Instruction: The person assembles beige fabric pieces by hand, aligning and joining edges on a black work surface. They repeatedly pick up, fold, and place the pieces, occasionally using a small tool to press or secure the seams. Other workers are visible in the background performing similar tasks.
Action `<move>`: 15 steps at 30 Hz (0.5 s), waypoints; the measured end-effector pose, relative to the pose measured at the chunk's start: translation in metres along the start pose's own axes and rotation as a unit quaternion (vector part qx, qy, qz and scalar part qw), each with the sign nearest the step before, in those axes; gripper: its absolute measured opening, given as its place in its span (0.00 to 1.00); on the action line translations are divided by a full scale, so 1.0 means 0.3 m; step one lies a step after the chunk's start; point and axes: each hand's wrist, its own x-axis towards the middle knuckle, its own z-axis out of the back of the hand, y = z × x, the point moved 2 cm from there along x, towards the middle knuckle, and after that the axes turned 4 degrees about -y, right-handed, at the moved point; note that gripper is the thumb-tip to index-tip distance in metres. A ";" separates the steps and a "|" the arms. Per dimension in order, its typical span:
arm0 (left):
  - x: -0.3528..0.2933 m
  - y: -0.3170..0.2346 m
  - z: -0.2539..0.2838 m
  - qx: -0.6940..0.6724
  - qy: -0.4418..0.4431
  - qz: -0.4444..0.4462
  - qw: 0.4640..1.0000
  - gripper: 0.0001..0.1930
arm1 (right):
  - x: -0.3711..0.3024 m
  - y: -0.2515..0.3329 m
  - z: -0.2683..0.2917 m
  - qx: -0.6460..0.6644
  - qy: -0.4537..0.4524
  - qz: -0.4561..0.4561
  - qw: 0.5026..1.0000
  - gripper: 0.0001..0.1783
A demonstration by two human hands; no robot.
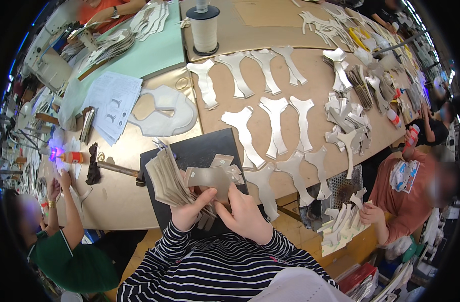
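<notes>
Beige piece (210,177) between hands: left hand (188,211) curled, thumb clamping lower edge; right hand (246,216) pinching right side. Fanned stack (162,177) just beyond left hand could spill if grip slackens.

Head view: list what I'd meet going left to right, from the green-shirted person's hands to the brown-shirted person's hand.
Green-shirted person's hands, hammer, held stack of pieces, right hand, brown-shirted person's hand.

Left hand (187,213) — fingers mostly hidden; spool (204,31) — top cropped
</notes>
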 end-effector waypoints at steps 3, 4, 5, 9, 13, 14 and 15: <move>0.003 0.002 0.006 -0.057 -0.032 -0.009 0.998 0.20 | 0.007 0.002 -0.011 0.020 0.002 -0.002 1.000 0.20; 0.005 0.002 0.008 -0.054 -0.038 -0.006 0.998 0.20 | 0.007 0.000 -0.014 0.033 0.011 -0.021 0.999 0.19; 0.008 0.003 0.010 -0.050 -0.044 -0.003 0.998 0.20 | 0.006 0.001 -0.014 0.026 0.011 -0.012 1.000 0.19; 0.008 0.003 0.011 -0.050 -0.037 0.009 0.998 0.21 | -0.002 -0.004 -0.012 0.036 0.011 -0.006 0.999 0.18; 0.000 0.009 0.011 -0.053 -0.021 0.024 0.998 0.21 | -0.002 -0.005 -0.014 0.025 -0.002 0.014 1.000 0.17; 0.000 0.012 0.012 -0.061 -0.019 0.024 0.998 0.21 | -0.001 -0.004 -0.015 0.029 0.000 0.015 0.999 0.17; 0.000 0.014 0.013 -0.069 -0.015 0.024 0.997 0.21 | 0.000 -0.002 -0.016 0.033 0.002 0.012 0.999 0.16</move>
